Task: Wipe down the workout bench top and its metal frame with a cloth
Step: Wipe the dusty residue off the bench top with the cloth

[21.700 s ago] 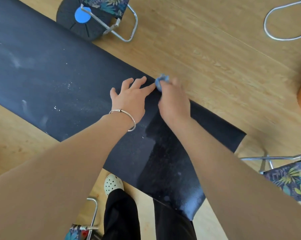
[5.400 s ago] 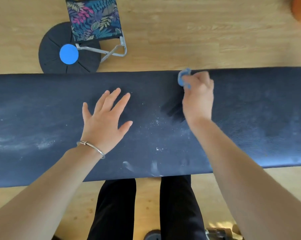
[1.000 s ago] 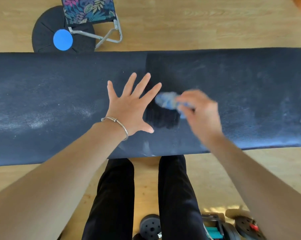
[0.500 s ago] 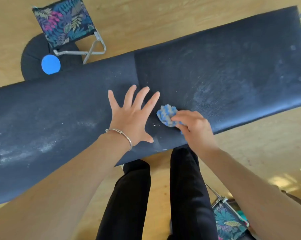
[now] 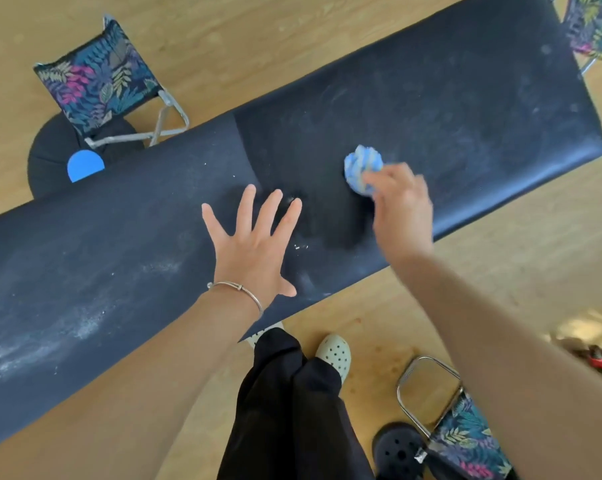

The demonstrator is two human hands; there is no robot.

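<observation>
Workout bench top, one long black pad, lying diagonally from lower left to upper right over a wood floor, right end in view, left end running out of view. One crumpled blue-and-white cloth on the pad right of centre, about midway between the far and near edges, pinched in the curled fingers of the right hand, itself blurred. Left hand flat on the pad beside it, fingers straight and spread, thumb close to the near edge, one thin metal bracelet at the wrist. White dust streaks across the left stretch of pad. Three folding stools with leaf-print seats: one past the far edge at upper left, one at the upper right corner, one at lower right. One black round disc with a blue circle, partly hidden by the pad's far edge. Bare floor beyond the far edge between the two upper stools. Two pale clogs below the near edge, one mostly hidden; one black clog beside the lower-right stool.
</observation>
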